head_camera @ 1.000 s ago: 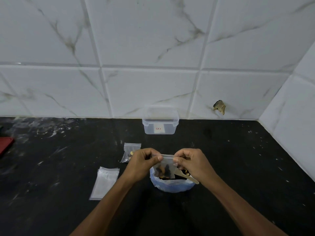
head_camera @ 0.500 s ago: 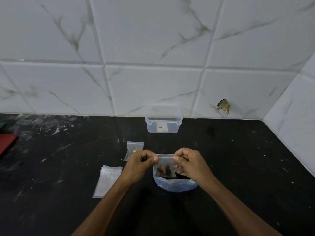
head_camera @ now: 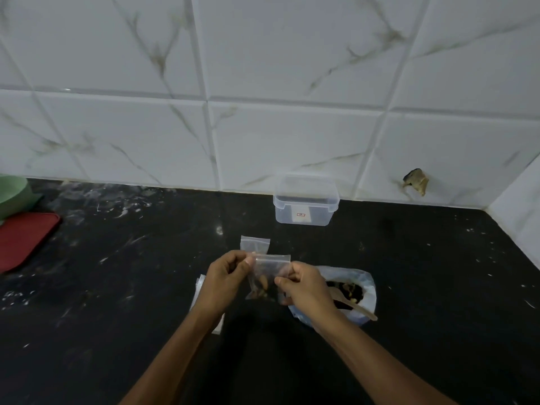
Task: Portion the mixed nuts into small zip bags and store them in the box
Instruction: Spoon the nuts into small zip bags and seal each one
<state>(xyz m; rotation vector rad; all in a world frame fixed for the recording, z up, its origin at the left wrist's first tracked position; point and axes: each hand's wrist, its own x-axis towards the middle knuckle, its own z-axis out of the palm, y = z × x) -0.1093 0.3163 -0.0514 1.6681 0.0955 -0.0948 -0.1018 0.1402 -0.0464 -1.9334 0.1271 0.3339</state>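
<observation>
Both hands' grip, left hand (head_camera: 225, 280) and right hand (head_camera: 304, 286), pinching one filled zip bag (head_camera: 267, 277) by its top.

A home kitchen: black stone counter (head_camera: 117, 287), marbled wall tiles (head_camera: 292, 54).

Bare counter (head_camera: 423, 273) right of nut bag (head_camera: 363, 290); box (head_camera: 305, 204) backs the wall

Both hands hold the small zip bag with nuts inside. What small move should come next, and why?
Probably run the pinching fingers along the top to seal it: the left hand and right hand pinch the small zip bag at its upper edge, nuts already inside, and the box waits behind.
</observation>
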